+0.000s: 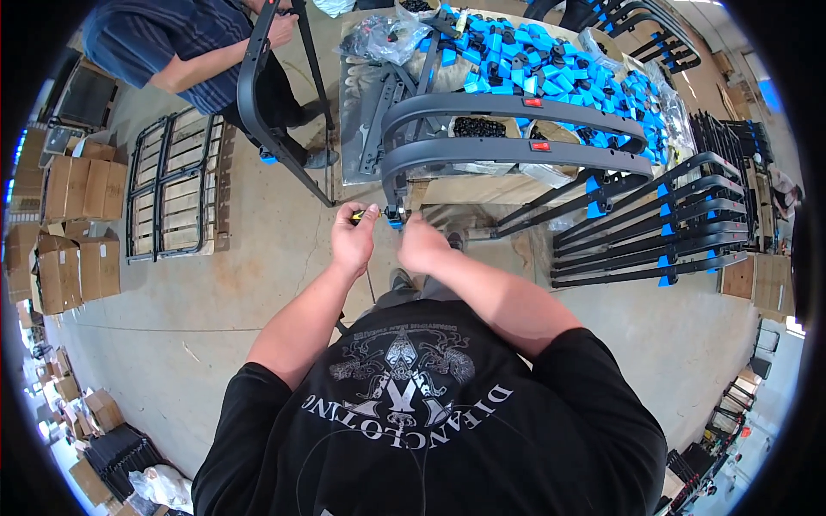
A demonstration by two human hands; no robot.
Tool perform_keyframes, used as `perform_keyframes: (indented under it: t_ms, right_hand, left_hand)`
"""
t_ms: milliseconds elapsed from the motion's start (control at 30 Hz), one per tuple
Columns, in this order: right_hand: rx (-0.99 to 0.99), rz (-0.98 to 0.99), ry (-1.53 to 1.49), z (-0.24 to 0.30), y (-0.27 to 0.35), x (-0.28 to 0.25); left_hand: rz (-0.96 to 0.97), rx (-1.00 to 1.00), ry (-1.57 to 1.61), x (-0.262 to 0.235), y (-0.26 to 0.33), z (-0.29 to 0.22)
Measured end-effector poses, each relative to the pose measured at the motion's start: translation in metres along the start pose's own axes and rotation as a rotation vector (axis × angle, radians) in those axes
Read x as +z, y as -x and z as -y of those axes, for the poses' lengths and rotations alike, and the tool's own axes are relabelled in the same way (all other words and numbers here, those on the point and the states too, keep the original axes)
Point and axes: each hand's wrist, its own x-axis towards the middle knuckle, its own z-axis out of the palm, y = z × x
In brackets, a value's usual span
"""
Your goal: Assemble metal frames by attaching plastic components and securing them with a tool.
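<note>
My left hand [353, 243] is closed around a small yellow-and-black handled tool [358, 217], held just left of a bracket end. That end, with a small blue piece [395, 222] on it, belongs to a dark grey curved metal frame [482, 153] resting across the table edge. My right hand [423, 245] is closed against the other side of this end; its fingertips are partly hidden. Just beyond lies a second curved frame [482, 107] of the same shape, each with a small red label on top.
Blue plastic parts [533, 60] are heaped on the table, beside an open box of small black pieces [479, 127]. Finished-looking frames [654, 232] stand stacked at right. Another person [185, 60] holds a curved frame at upper left, near a wooden pallet [176, 185]. Cardboard boxes [86, 189] stand far left.
</note>
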Motion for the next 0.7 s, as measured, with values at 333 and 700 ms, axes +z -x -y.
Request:
perform_keyframes:
  t_ms: [333, 700]
  right_hand:
    - [0.021, 0.052, 0.101, -0.008, -0.012, 0.013]
    - [0.204, 0.786, -0.205, 0.043, -0.017, -0.051]
  left_hand:
    - [-0.026, -0.095, 0.017, -0.004, 0.002, -0.003]
    - [-0.078, -0.067, 0.005, -0.021, 0.001, 0.004]
